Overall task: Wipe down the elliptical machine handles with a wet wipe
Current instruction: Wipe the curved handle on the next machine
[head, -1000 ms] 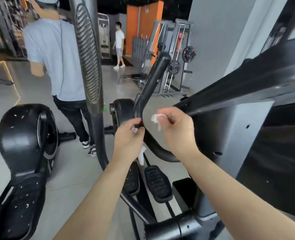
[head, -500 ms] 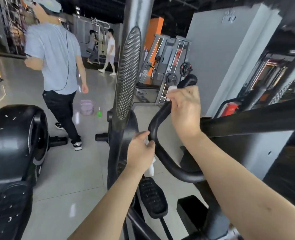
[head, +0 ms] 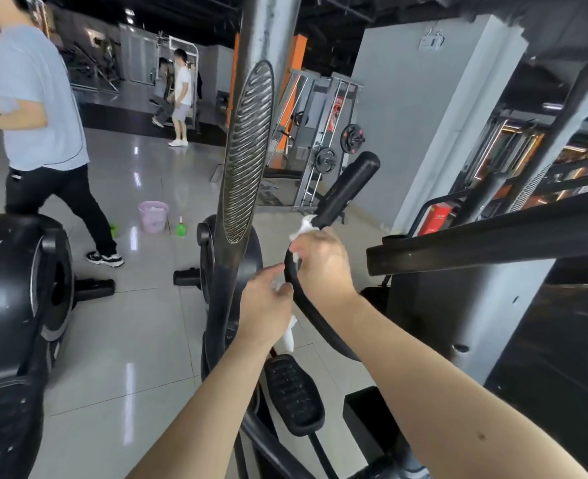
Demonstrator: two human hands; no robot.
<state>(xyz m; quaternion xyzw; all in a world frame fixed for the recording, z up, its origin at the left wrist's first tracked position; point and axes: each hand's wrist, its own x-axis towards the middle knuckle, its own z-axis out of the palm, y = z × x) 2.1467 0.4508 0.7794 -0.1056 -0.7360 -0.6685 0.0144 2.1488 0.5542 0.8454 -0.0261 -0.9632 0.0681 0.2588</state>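
One curved black handle [head: 349, 183] of the elliptical rises in the middle, and a wet wipe [head: 305, 227] sits on it just below its straight upper part. The right hand [head: 323, 261] has its grip closed around wipe and handle together; a white corner shows above the fist. Lower, just beside the bend, the left hand [head: 266, 305] has its grip pinching a second wipe [head: 289, 335], which hangs under it. Below is a pedal [head: 294, 395]. Behind, a pink bucket [head: 152, 216] and a green spray bottle [head: 181, 228] stand on the floor.
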